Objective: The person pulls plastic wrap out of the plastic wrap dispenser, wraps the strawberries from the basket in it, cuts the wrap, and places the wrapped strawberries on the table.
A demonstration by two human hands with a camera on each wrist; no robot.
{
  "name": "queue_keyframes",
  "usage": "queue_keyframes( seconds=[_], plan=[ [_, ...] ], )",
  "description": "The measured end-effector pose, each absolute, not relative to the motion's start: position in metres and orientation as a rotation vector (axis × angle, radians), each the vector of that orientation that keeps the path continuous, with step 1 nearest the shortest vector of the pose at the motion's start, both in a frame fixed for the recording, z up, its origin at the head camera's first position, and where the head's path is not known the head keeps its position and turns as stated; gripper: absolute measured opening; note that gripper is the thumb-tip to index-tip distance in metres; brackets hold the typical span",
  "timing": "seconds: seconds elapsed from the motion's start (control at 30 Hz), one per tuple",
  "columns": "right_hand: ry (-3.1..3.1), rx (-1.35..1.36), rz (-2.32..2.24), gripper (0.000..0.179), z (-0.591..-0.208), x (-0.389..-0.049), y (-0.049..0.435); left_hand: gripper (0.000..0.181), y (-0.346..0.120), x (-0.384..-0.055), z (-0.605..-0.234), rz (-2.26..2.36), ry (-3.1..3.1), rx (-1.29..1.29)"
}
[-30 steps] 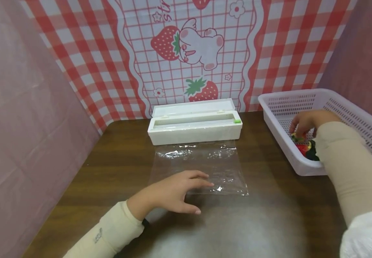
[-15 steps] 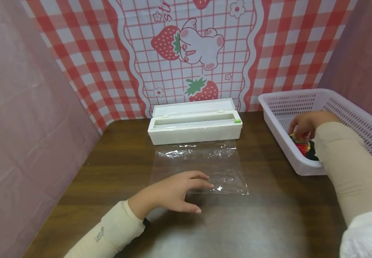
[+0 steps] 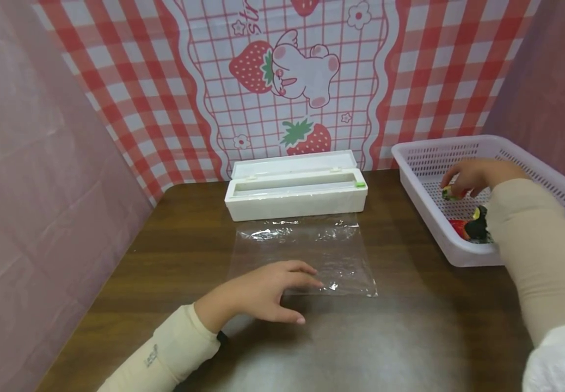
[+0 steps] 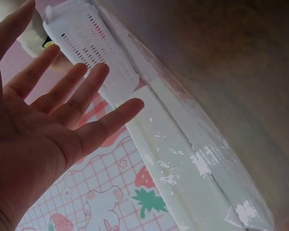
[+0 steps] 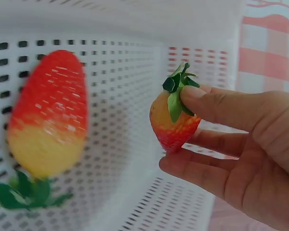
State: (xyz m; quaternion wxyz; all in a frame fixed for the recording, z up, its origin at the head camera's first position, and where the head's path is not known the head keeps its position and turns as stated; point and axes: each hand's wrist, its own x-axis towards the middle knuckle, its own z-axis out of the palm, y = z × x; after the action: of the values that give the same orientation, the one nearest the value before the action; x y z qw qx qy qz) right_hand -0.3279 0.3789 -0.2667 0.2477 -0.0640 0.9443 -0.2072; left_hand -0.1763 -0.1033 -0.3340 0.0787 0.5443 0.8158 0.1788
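My right hand (image 3: 478, 177) is inside the white plastic basket (image 3: 417, 204). Its thumb and fingers pinch a small strawberry (image 5: 171, 118), red at the tip and yellow near its green leaves. Below it in the basket lies a larger strawberry (image 5: 50, 115), partly hidden in the head view by a dark object beside my cuff. My left hand (image 3: 268, 291), fingers spread and relaxed, is over the near left part of a clear sheet of cling film (image 3: 307, 250). Whether it touches the film cannot be told. The film extends from a white cling film dispenser (image 3: 297, 204) with its lid raised.
A green slider (image 3: 360, 184) sits at the dispenser's right end. The brown wooden table (image 3: 174, 239) bears the dispenser and the basket. Behind stands a red-checked cloth (image 3: 145, 92) with strawberry prints; a plain pinkish cloth (image 3: 42, 136) hangs at the left.
My right hand has taken hold of the small strawberry and risen slightly with it, away from the larger one. The left hand has stayed in place over the film.
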Motion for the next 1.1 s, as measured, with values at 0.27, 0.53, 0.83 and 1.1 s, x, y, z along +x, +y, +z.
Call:
queue_keyframes(
  seconds=[0.27, 0.53, 0.83, 1.1],
  plan=[
    [2.767, -0.292, -0.436, 0.038, -0.240, -0.321, 0.371, 0.060, -0.103, -0.177, -0.330, 0.537, 2.453, 1.659],
    [2.784, -0.368, -0.319, 0.030, -0.222, -0.307, 0.352, 0.060, -0.104, -0.174, -0.331, 0.544, 2.467, 1.688],
    [2.833, -0.436, -0.275, 0.034, -0.207, -0.289, 0.334, 0.053, -0.103, -0.172, -0.331, 0.536, 2.496, 1.719],
    [2.889, -0.517, -0.196, 0.043, -0.201, -0.267, 0.299, 0.053, -0.103, -0.171, -0.332, 0.526, 2.492, 1.673]
  ],
)
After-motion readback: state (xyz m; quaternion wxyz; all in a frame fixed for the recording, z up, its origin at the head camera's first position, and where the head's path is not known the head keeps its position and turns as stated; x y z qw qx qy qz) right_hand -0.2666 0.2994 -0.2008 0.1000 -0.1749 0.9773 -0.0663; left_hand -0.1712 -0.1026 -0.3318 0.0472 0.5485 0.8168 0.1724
